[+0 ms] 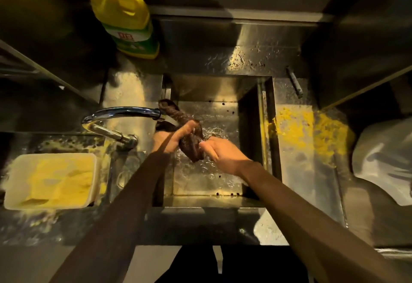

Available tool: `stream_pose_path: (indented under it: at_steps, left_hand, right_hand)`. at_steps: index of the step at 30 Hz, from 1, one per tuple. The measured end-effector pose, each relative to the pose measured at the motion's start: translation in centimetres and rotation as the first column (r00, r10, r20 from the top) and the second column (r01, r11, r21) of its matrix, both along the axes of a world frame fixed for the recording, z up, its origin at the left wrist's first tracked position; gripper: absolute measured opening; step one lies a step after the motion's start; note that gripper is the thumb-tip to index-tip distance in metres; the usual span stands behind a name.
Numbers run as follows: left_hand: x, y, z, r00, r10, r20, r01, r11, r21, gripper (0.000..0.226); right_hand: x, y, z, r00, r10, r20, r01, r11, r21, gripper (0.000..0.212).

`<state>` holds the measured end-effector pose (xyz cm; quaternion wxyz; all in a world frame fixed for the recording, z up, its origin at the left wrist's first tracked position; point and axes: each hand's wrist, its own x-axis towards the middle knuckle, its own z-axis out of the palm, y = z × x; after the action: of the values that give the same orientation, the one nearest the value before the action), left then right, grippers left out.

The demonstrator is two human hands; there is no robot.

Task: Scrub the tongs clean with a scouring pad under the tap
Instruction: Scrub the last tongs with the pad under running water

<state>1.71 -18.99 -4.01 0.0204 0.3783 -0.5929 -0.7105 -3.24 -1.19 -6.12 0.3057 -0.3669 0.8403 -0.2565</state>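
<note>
A: What are the sink (211, 88) and counter (296, 171) made of?
B: Steel, wet and glossy (yellow powder dulls the counter in patches). The tap (124, 111) is polished chrome.
A: Any plastic?
B: The bottle (124, 13) is smooth, shiny yellow, and the tub (9, 182) is matt white. The scouring pad (191, 149) looks dark and coarse, with no shine.

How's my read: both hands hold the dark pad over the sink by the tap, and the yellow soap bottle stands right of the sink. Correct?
Not quite. The head view shows the yellow soap bottle on the counter at the back left of the sink, not the right. The rest holds: left hand and right hand both hold the dark pad over the sink by the tap.
</note>
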Motion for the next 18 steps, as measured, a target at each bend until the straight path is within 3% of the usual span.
stream_pose_path:
  at_steps: [4,7,10,13,16,18]
  left_hand:
    - [-0.2,-1.6,-0.1,0.999,-0.053,-0.005,0.053,0.999,0.005,0.038]
    - [0.1,-3.2,-0.5,0.968,-0.251,0.025,0.252,0.968,-0.009,0.046]
    - [0.1,-4.4,-0.3,0.929,-0.366,0.050,0.366,0.931,0.008,0.039]
    - [-0.2,-3.7,-0.9,0.961,-0.275,0.019,0.270,0.954,0.130,0.043]
    - [0.2,-1.2,-1.3,0.991,-0.136,0.000,0.125,0.914,0.386,0.043]
    - [0.3,-1.0,-1.4,0.985,-0.174,0.019,0.153,0.909,0.387,0.034]
  right_hand:
    - [-3.0,0.2,-0.6,0.990,0.097,-0.099,-0.091,0.994,0.064,0.050]
    - [-4.5,1.2,-0.2,0.989,0.114,-0.096,-0.105,0.990,0.099,0.066]
    - [-4.4,2.2,-0.1,0.989,0.138,-0.061,-0.129,0.983,0.129,0.063]
    - [-3.4,1.4,-0.1,0.999,0.016,0.028,-0.018,0.997,0.076,0.066]
    - [-1.6,-0.1,-0.6,0.969,-0.177,0.169,0.180,0.984,0.000,0.060]
    - [-0.8,0.2,-1.3,0.970,-0.180,0.165,0.183,0.983,-0.004,0.060]
